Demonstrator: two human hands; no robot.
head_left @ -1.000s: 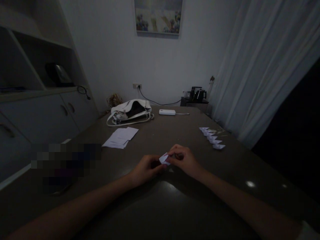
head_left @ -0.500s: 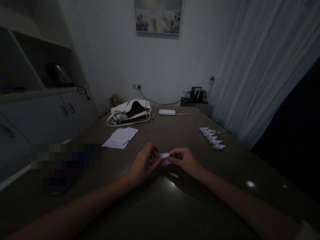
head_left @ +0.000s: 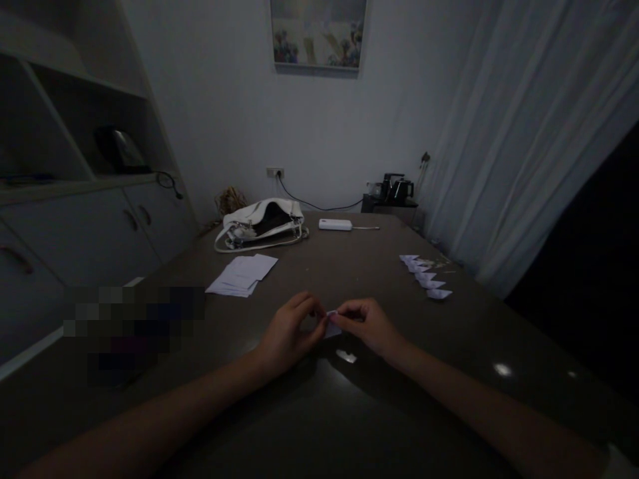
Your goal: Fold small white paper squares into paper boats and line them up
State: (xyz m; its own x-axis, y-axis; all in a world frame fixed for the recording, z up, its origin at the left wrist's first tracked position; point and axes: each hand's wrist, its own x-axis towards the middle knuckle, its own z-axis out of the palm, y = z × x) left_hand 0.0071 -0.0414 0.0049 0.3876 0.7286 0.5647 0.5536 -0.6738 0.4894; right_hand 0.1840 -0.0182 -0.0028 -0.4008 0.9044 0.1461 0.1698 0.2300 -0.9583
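A small folded piece of white paper [head_left: 333, 328] is held just over the dark table [head_left: 299, 419], between my two hands. My left hand [head_left: 294, 329] pinches its left upper part with thumb and forefinger. From the other side my right hand [head_left: 367, 324] grips it with thumb and fingertips, the fingers curled. The fingertips hide part of the folds. To the right stands a row of several folded paper boats [head_left: 428, 275]. A pile of white paper sheets [head_left: 242, 275] lies to the left, beyond my left hand.
A white handbag [head_left: 262, 223] sits open at the table's far left. Near the far edge lies a white power bank [head_left: 335, 225] with a short cable. Dark kettles [head_left: 399, 189] stand on a small stand behind the table. A curtain [head_left: 479, 146] hangs at the right.
My left hand's fingers have closed in on the paper, its thumb and forefinger now together at the upper edge. The paper sits slightly lower and shows less of its top face.
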